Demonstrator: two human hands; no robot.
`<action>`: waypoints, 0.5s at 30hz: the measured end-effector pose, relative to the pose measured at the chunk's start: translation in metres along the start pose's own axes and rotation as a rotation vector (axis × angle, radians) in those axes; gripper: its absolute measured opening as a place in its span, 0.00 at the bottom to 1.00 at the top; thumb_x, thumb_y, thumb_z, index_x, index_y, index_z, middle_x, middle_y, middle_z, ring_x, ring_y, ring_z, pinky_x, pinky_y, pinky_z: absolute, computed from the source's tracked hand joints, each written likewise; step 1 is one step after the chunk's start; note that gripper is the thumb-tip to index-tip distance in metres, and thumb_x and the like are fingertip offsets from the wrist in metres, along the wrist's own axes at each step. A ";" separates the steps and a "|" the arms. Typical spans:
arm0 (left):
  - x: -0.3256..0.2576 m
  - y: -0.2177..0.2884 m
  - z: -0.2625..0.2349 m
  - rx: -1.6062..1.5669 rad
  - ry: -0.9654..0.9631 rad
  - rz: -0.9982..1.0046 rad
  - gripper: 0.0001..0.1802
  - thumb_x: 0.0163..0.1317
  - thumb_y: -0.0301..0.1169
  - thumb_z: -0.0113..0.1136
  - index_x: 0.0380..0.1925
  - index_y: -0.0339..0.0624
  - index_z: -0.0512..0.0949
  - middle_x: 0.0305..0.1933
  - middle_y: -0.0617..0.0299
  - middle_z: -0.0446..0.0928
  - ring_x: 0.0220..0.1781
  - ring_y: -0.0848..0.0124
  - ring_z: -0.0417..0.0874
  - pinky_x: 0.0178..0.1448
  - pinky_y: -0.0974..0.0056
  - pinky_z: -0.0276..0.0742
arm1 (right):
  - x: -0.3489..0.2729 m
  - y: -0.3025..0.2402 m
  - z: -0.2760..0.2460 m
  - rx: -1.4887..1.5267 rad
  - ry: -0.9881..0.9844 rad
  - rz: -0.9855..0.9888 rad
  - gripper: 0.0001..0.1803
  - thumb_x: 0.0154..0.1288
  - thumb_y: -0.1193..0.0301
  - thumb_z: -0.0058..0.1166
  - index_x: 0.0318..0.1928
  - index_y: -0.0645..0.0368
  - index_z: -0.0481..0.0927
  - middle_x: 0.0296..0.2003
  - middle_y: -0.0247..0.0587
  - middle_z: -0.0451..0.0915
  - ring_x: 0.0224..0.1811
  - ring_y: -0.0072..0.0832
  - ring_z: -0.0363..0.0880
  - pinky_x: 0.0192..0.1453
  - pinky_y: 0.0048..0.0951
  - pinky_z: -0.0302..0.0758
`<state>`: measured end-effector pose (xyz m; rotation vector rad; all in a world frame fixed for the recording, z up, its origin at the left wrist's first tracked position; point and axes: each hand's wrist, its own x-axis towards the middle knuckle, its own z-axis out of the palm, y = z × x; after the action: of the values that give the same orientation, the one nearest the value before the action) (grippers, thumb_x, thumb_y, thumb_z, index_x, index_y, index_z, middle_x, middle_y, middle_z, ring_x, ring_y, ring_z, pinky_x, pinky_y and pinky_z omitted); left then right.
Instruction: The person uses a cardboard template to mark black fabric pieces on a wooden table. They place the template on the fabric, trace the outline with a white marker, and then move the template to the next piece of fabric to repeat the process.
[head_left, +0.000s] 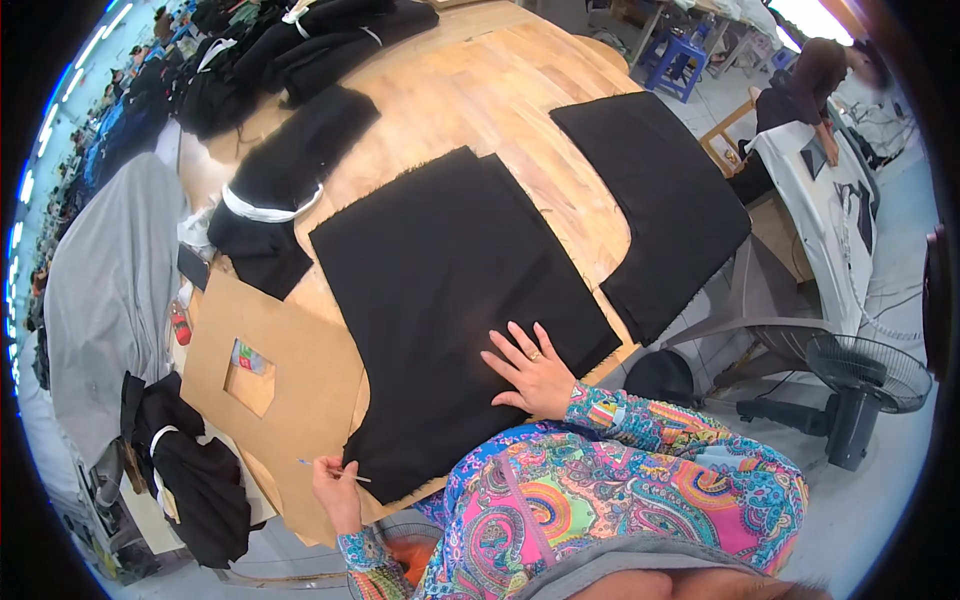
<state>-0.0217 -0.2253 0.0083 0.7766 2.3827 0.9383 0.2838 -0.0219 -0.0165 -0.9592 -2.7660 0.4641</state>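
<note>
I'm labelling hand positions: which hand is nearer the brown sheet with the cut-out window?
Left. The left hand is at the lower end of the brown sheet; the right hand is farther right, spread on the black fabric.

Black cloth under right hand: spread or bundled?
Spread: the black cloth lies flat across the table, outline visible, right hand resting on it.

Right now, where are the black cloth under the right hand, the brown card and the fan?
Black cloth [455,310], head view: its middle.
Brown card [315,370], head view: beside its cutout.
Fan [868,374], head view: its round cage.
</note>
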 end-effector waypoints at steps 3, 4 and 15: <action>0.015 -0.007 0.008 0.247 0.144 0.264 0.14 0.49 0.22 0.65 0.35 0.35 0.72 0.31 0.58 0.73 0.34 0.64 0.74 0.41 0.61 0.71 | 0.000 0.002 -0.003 0.009 0.000 0.021 0.38 0.58 0.45 0.50 0.64 0.52 0.64 0.68 0.44 0.54 0.72 0.44 0.43 0.71 0.57 0.40; 0.023 0.009 0.010 0.240 0.142 0.306 0.16 0.51 0.24 0.65 0.39 0.34 0.72 0.33 0.56 0.73 0.37 0.60 0.75 0.44 0.58 0.71 | 0.000 0.002 -0.003 0.008 0.012 0.032 0.38 0.58 0.45 0.51 0.64 0.52 0.64 0.68 0.44 0.54 0.73 0.44 0.43 0.71 0.57 0.39; 0.205 0.154 0.173 0.452 0.006 0.921 0.19 0.61 0.46 0.55 0.32 0.39 0.69 0.63 0.45 0.65 0.68 0.49 0.60 0.69 0.48 0.51 | 0.012 0.017 0.001 -0.126 0.093 0.153 0.38 0.58 0.41 0.45 0.64 0.50 0.64 0.67 0.42 0.56 0.72 0.40 0.48 0.71 0.55 0.40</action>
<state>-0.0185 0.0806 -0.0375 2.1437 2.2324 0.6734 0.2839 -0.0021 -0.0223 -1.1961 -2.6768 0.2612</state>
